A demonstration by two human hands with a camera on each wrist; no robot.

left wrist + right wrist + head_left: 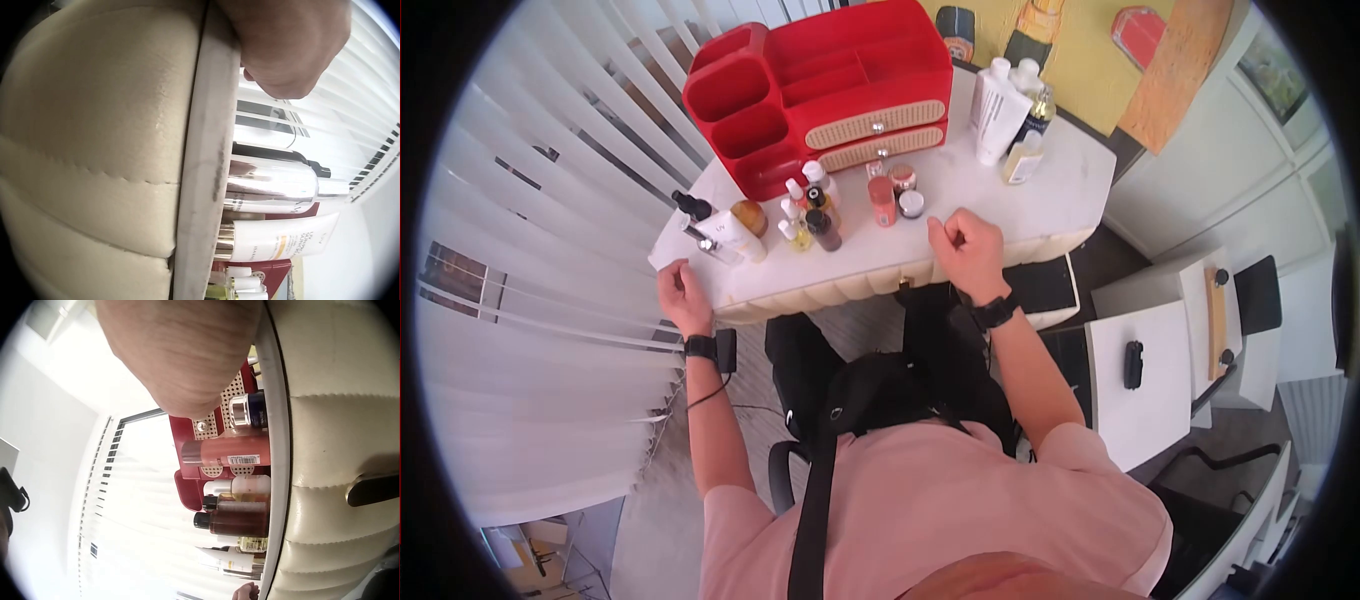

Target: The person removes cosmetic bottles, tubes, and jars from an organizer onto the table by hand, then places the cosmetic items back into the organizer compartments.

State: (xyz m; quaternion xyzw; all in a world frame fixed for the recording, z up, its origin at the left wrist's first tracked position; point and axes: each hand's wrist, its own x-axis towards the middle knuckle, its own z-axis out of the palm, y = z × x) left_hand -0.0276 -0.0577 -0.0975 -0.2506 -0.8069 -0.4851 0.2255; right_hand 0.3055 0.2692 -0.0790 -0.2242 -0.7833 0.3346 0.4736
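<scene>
My left hand [683,297] rests at the left end of the white marble-look tabletop [790,278], fingers loosely curled around nothing. Nearest to it are a silver bottle [269,187] and a white sunscreen tube [738,236]. At the front edge, right of the middle, lies my right hand [972,252], also loosely curled with nothing in it. Just left of that hand stand a small silver-lidded jar [911,205] and a pink bottle [882,203]. A cluster of small bottles, including a dark brown bottle [824,232], stands between the hands.
A red organizer [820,85] with open compartments and two woven-front drawers fills the back. White bottles and a white tube [1003,125] stand at the right rear. The table's front is padded cream [100,94] with a drawer handle [373,489]. White vertical blinds [530,330] hang at left.
</scene>
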